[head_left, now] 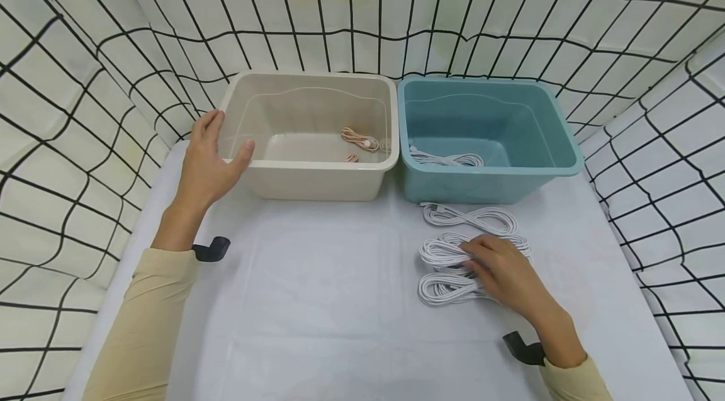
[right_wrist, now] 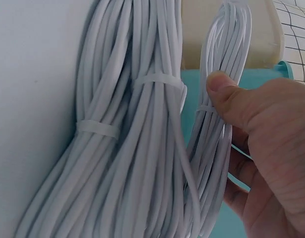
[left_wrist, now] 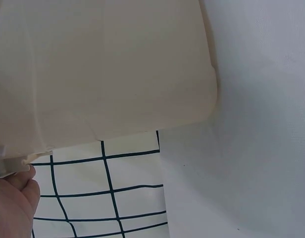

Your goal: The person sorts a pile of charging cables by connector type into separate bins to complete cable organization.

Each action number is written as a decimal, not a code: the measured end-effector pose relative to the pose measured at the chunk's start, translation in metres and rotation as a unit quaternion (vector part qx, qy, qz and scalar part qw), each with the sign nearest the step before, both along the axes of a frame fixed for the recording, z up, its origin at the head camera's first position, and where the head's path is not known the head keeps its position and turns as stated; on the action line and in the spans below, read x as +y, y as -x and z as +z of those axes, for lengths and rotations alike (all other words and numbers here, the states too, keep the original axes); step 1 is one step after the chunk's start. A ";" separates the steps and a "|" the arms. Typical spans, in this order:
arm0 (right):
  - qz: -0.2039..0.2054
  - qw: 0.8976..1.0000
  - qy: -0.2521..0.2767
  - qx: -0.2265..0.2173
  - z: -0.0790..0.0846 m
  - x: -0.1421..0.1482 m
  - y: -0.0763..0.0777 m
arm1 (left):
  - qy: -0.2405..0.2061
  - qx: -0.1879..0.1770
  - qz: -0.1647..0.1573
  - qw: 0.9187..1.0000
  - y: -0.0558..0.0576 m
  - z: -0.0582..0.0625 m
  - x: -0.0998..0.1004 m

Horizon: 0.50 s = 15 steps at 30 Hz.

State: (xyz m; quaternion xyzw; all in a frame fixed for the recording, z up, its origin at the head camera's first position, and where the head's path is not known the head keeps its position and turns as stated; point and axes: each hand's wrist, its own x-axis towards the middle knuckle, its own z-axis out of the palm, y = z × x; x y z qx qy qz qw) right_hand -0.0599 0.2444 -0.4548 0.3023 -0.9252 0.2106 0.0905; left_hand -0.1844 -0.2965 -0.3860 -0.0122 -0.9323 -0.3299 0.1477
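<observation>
My right hand (head_left: pixel 501 272) pinches a bundled white cable (right_wrist: pixel 227 44) at its tied middle, thumb on one side and fingers on the other. Other white cable bundles lie close by: one bundle (head_left: pixel 442 291) nearer me and another bundle (head_left: pixel 472 217) toward the teal bin (head_left: pixel 566 165). In the right wrist view, thin white ties circle two bundles beside the held one. My left hand (head_left: pixel 206 165) rests at the front left corner of the beige bin (head_left: pixel 317 180), fingers along the left rim and thumb stretched over the front rim.
The two bins stand side by side at the back. In the beige one lies a peach-coloured cable (head_left: pixel 360 139) with a smaller piece (head_left: pixel 352 158) near it. A white cable bundle (head_left: pixel 447 158) lies in the teal bin. Black wire grid (head_left: pixel 379 11) surrounds the white table (head_left: pixel 306 300).
</observation>
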 end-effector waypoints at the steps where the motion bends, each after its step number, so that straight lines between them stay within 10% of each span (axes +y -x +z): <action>1: 0.001 1.000 0.001 0.000 0.001 0.000 0.001 | 0.000 0.000 0.000 1.000 0.000 0.000 0.000; 15: 0.014 1.000 0.003 0.011 0.017 -0.005 0.014 | -0.007 0.004 -0.001 1.000 0.001 0.000 0.001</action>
